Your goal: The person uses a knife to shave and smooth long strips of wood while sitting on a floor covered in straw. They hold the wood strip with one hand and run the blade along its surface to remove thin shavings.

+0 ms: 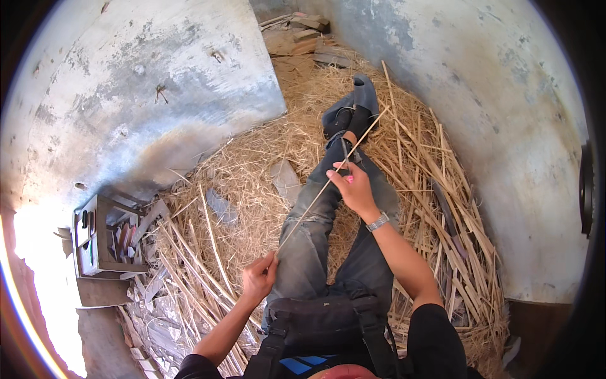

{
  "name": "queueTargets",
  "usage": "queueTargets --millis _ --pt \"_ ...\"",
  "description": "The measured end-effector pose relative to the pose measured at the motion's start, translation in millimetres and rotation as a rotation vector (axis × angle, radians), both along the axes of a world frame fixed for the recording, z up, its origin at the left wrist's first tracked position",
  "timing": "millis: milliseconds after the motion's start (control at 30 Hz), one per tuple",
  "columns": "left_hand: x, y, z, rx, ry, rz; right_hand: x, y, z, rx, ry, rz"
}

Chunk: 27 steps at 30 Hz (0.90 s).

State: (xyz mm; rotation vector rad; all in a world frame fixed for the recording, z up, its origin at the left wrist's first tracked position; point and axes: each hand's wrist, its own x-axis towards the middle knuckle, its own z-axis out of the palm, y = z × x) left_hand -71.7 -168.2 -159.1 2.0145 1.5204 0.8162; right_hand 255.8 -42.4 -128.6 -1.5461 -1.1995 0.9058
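Thin pale strip [315,200] slants across above grey trousers [303,268], long axis near-left to far-right, far tip pointing beyond their hems. Left hand [257,278], at trousers' left edge, pinches near end; right hand [357,191], over trousers, pinches farther along.

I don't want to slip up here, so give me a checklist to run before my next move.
1. Left hand gripping the thin strip: ok.
2. Right hand pinching it firmly: cannot tell; the fingers are at the strip, farther from the body.
3. Strip unbroken between the hands: ok, no visible break.
4. Dark narrow object by the right hand clear of the legs: cannot tell.
5. Floor beside the legs uncluttered: not ok; straw and loose strips lie there.
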Motion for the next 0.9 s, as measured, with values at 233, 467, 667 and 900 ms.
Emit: queueTargets --millis 233,467,667,900 --pt "41 33 19 -0.246 -0.077 0.022 3 11 -35 0.176 0.216 -0.032" --pt "56 59 16 -0.677 -0.413 -0.012 -19 -18 -23 0.141 -0.259 0.140" --pt "62 57 4 -0.817 -0.522 0.096 -47 -62 -25 0.018 -0.764 0.306" --pt "48 46 0 -0.764 -0.546 0.076 -50 -60 -28 0.123 -0.928 0.372"
